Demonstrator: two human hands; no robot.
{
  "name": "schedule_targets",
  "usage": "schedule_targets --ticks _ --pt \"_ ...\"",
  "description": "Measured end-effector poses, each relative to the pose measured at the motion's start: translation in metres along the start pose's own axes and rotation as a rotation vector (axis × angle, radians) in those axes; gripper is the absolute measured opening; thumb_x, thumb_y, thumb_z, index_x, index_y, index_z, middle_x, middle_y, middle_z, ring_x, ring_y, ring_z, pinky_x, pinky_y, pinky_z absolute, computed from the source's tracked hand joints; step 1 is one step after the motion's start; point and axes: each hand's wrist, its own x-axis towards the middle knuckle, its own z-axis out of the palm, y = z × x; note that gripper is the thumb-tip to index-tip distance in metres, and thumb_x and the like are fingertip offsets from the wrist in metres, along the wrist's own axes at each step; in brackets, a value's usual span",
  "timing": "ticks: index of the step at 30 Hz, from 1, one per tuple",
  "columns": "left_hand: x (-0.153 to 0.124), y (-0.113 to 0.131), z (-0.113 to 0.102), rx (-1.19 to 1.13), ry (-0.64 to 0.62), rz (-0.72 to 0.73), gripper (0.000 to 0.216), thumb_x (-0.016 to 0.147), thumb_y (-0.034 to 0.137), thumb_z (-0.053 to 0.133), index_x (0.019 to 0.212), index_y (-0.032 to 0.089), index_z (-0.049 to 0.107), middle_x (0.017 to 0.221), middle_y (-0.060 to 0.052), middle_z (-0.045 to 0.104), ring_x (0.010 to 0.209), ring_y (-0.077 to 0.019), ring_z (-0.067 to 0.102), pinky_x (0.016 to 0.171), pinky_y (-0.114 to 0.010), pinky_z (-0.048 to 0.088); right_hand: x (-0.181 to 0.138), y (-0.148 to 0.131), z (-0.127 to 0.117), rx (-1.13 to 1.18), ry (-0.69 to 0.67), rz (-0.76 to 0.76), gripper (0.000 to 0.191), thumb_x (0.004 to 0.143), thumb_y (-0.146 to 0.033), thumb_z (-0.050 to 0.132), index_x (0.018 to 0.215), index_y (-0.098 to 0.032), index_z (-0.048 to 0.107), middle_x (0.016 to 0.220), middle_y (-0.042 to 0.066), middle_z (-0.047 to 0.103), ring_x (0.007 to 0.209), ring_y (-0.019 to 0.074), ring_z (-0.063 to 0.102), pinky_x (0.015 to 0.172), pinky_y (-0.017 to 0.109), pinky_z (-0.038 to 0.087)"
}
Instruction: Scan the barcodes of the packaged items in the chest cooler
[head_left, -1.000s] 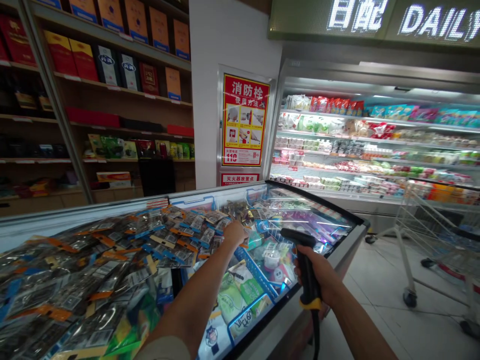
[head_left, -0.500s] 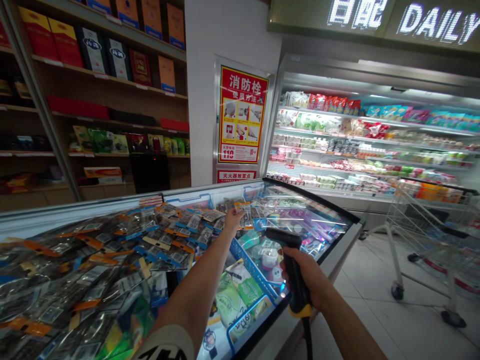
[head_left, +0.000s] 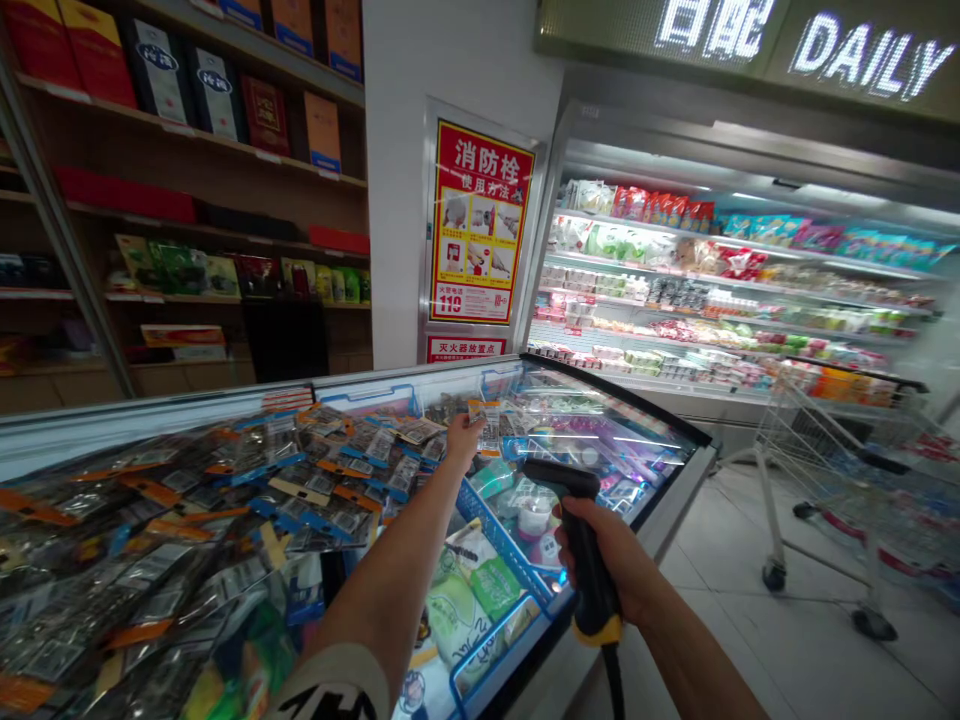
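Black scanner (head_left: 581, 540), yellow band at the grip's base, sits in the right hand (head_left: 611, 565); the fingers are wrapped round the grip, cord hanging down, head level and aimed forward over the freezer (head_left: 679, 470). No beam visible on any label, so whether a read is in progress: cannot tell.

Near left: a deep heap of clear packets (head_left: 187, 520) with orange and blue headers lies on the freezer's glass top. Below the arm, green bags (head_left: 469, 600) in a blue wire basket inside the freezer.

Farther out, the left hand (head_left: 465, 440) is pinched on one packet (head_left: 489, 428), lifted clear of the heap and held upright, header up, beside the heap's far edge. It is ahead of the scanner head and above it, apart, not touching.

Judgement: one packet is picked and presented; the read itself looks not yet confirmed. The heap seems largely untouched, so most of the work is left.

Far: red fire notice (head_left: 478, 235) on the wall, shelves (head_left: 187, 150) of boxes to the left, lit chiller (head_left: 720, 290) to the right, cart (head_left: 847, 470) on the floor.
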Motion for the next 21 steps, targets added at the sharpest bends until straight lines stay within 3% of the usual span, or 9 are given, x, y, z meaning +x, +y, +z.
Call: schedule_targets --ticks 8,16,21 --pt "0.009 0.0 0.007 0.265 0.063 0.002 0.018 0.067 0.019 0.057 0.085 0.013 0.058 0.08 -0.007 0.063 0.072 -0.0172 0.058 0.063 -0.026 0.042 0.018 -0.012 -0.021 0.004 0.124 -0.1 0.017 0.071 -0.033 0.054 0.072 -0.016 0.051 0.047 -0.004 0.05 0.036 0.0085 0.044 0.031 0.019 0.035" --pt "0.024 -0.005 0.034 0.37 -0.103 0.035 0.04 0.066 0.003 0.048 0.102 0.018 0.053 0.088 -0.005 0.064 0.079 -0.0154 0.058 0.068 -0.023 0.041 0.041 -0.019 -0.052 0.078 0.218 -0.095 0.018 0.07 -0.033 0.057 0.073 -0.017 0.052 0.045 -0.004 0.05 0.035 0.0086 0.044 0.032 0.02 0.036" --pt "0.014 -0.013 0.046 0.568 -0.164 0.16 0.042 0.063 -0.001 0.045 0.102 0.015 0.053 0.108 -0.009 0.056 0.102 -0.0177 0.05 0.085 -0.027 0.037 0.042 -0.017 -0.061 0.099 0.216 -0.119 0.018 0.07 -0.033 0.058 0.073 -0.016 0.052 0.047 -0.004 0.051 0.037 0.0082 0.045 0.033 0.019 0.037"
